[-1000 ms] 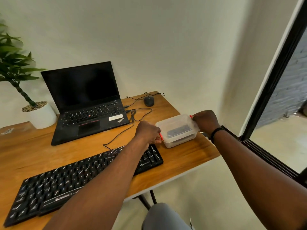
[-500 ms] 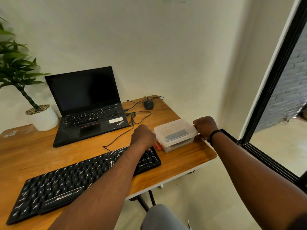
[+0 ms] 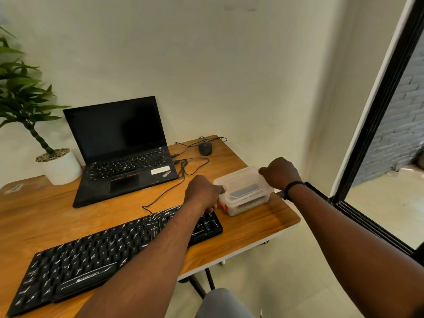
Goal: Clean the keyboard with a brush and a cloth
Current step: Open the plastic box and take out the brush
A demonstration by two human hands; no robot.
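A black keyboard (image 3: 110, 255) with white marks on its keys lies along the desk's front edge. To its right stands a clear plastic box (image 3: 243, 191) with a lid and red clips; something dark shows through the lid. My left hand (image 3: 202, 193) grips the box's left end at a red clip. My right hand (image 3: 278, 173) holds the box's far right corner. No brush or cloth can be made out apart from the dark thing inside the box.
An open black laptop (image 3: 121, 148) sits behind the keyboard, its cables trailing to a black mouse (image 3: 205, 148). A potted plant (image 3: 55, 166) stands at the back left. The wooden desk (image 3: 263, 228) ends just right of the box, beside a black window frame (image 3: 376, 125).
The box has come down from a slight tilt and rests flat on the desk. My left hand has slid down onto its left clip; my right hand stays at the far right corner.
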